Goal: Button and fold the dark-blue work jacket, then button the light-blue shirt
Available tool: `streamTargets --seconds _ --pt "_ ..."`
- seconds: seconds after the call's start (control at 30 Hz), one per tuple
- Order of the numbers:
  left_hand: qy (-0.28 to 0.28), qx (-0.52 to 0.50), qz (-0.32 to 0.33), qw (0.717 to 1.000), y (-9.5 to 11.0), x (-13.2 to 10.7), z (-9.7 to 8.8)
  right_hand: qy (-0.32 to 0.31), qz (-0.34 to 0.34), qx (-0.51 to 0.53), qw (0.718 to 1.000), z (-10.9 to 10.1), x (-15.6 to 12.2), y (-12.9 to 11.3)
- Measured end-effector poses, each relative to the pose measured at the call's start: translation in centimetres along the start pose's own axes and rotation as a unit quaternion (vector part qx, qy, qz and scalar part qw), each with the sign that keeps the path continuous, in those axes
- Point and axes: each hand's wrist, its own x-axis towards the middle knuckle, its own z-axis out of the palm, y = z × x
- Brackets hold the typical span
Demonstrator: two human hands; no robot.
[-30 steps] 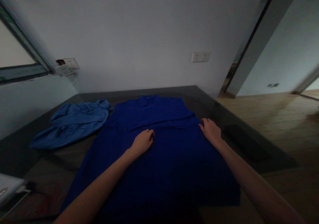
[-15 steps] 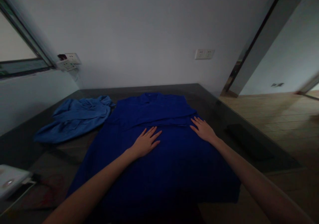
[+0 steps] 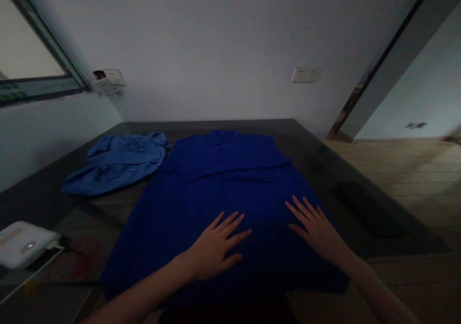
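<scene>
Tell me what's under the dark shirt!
The dark shirt lies on the table, which shows on both sides. Anything else under the shirt is covered, so I can't see that.

deep blue collared shirt [image 3: 226, 189] | pretty much spread out flat, a few creases up top | sleeves look kinda folded across the middle | collar at the far end, hem nearest | lying on a dark tabletop [image 3: 306, 151]

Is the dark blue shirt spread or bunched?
Spread: the dark blue shirt lies flat, collar at the far end, sleeves apparently folded across.
</scene>
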Motion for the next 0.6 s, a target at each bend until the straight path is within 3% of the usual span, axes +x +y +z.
streamTargets --seconds 0.17,0.33,0.47,0.6 --pt "0.004 -0.005 -0.002 1.0 -0.2 -0.2 0.1 0.001 0.003 -0.013 1.0 0.4 -0.8 -0.3" --pt "-0.007 -0.082 -0.027 0.996 0.1 -1.2 -1.5 -0.002 -0.009 -0.013 1.0 0.2 -0.6 -0.3" --pt "0.094 -0.118 -0.162 0.975 -2.4 -4.1 -3.9 -0.007 -0.017 -0.014 1.0 0.4 -0.7 -0.2" --pt "0.226 -0.068 -0.338 0.911 -7.1 -9.5 -5.7 0.011 -0.025 0.012 1.0 -0.7 0.6 -1.1"
